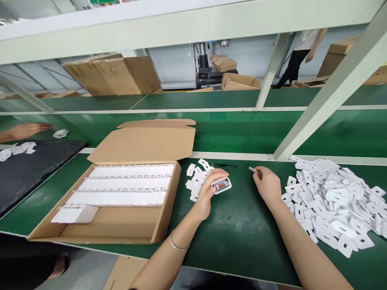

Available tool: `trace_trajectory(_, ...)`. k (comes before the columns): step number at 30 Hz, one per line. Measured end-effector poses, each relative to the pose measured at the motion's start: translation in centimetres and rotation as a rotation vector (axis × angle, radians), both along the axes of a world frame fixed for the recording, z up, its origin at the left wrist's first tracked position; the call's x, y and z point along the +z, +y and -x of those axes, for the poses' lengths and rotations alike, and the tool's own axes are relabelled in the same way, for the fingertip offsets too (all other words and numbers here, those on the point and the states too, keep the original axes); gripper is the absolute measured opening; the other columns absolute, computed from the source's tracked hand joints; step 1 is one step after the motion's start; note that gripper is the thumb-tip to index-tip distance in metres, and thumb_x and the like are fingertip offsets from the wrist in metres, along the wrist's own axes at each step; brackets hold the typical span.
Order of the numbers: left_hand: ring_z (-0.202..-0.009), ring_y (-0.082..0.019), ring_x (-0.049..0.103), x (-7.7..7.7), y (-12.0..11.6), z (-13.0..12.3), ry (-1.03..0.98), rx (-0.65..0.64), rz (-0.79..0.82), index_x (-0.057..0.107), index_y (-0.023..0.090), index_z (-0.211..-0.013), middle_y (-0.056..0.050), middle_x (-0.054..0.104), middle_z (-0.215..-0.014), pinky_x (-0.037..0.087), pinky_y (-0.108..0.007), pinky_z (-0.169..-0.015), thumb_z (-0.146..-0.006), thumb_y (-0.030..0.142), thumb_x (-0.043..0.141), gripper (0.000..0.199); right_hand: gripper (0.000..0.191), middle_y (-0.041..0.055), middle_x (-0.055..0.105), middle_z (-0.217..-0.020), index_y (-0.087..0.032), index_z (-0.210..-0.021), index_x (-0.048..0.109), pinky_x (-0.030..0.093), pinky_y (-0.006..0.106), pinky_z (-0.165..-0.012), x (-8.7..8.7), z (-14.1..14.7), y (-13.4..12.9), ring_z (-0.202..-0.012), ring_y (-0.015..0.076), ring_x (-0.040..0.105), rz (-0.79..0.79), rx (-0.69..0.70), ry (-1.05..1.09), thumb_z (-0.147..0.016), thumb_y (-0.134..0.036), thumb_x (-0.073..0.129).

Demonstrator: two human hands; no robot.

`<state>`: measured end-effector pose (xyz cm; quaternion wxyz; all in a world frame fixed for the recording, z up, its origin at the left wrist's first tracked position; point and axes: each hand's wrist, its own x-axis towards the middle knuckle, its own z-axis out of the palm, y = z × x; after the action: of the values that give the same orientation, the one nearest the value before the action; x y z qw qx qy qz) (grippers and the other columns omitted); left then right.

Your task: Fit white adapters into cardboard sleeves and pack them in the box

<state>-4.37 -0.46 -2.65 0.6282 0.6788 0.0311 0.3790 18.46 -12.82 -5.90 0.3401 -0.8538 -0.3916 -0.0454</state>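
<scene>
Centrally, on a green bench (242, 225), two bare forearms reach in from 6 o'clock. Left hand (210, 189), with a bracelet (178, 243) on its wrist, curls its fingers around a small white case (222, 185) that shows an orange patch inside; the case sits at the fingertips, just right of a small heap of white cards (196, 177). Right hand (267, 185), at 3 o'clock from the left and a little apart, pinches a thin grey pin (252, 169) between thumb and forefinger, its tip pointing to 10 o'clock. Black tweezers (223, 165) lie on the bench at 12 o'clock from the left hand. At 9 o'clock stands an open carton (163, 213) holding rows of white packs (its flap tilted back). At 3 o'clock, touching nothing the hands hold, spreads a big pile (335, 201) of white cards. Far at 10 o'clock another person's hand (27, 129) rests beside a black mat (30, 169).
</scene>
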Motion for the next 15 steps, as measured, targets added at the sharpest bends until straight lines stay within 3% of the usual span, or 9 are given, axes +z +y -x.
trace_trajectory(5,-0.129,-0.032,0.049,0.1,-0.1,0.0,-0.003,0.009,-0.046,0.066,0.028,-0.131,-0.01,0.055,-0.132,0.041,-0.044,-0.108,-0.107,0.051,0.038,0.044,0.024,0.0049,0.063,-0.073,-0.02,-0.094,0.067,0.043,0.035,-0.064,0.5,0.5,-0.5,-0.064,0.0224,0.058,-0.046,0.037,0.09,-0.086,-0.035,0.051)
trace_trajectory(8,-0.129,-0.032,0.049,0.1,-0.1,0.0,0.01,0.003,-0.06,0.066,0.027,-0.131,-0.01,0.055,-0.132,0.041,-0.044,-0.109,-0.107,0.051,0.037,0.044,0.03,0.0012,0.057,-0.069,-0.019,-0.107,0.066,0.045,0.035,-0.064,1.1,1.1,-0.6,-0.062,0.0211,0.056,-0.095,0.056,0.135,-0.089,-0.039,0.053)
trace_trajectory(11,-0.127,-0.032,0.05,0.1,-0.1,0.0,0.056,0.009,-0.044,0.065,0.025,-0.13,-0.011,0.055,-0.131,0.041,-0.044,-0.109,-0.107,0.053,0.036,0.047,0.03,-0.0008,0.052,-0.068,-0.021,-0.108,0.066,0.044,0.033,-0.062,2.0,2.1,-0.7,-0.062,0.0193,0.053,-0.154,0.088,0.183,-0.094,-0.044,0.054)
trace_trajectory(15,-0.117,-0.028,0.056,-0.1,-0.2,-0.2,0.259,0.014,0.001,0.062,0.023,-0.129,-0.01,0.057,-0.127,0.046,-0.04,-0.1,-0.109,0.054,0.03,0.049,0.028,0.0029,0.063,-0.084,-0.023,-0.103,0.069,0.044,0.03,-0.06,3.4,4.4,-0.4,-0.068,0.0176,0.055,-0.406,0.276,0.544,-0.093,-0.05,0.066)
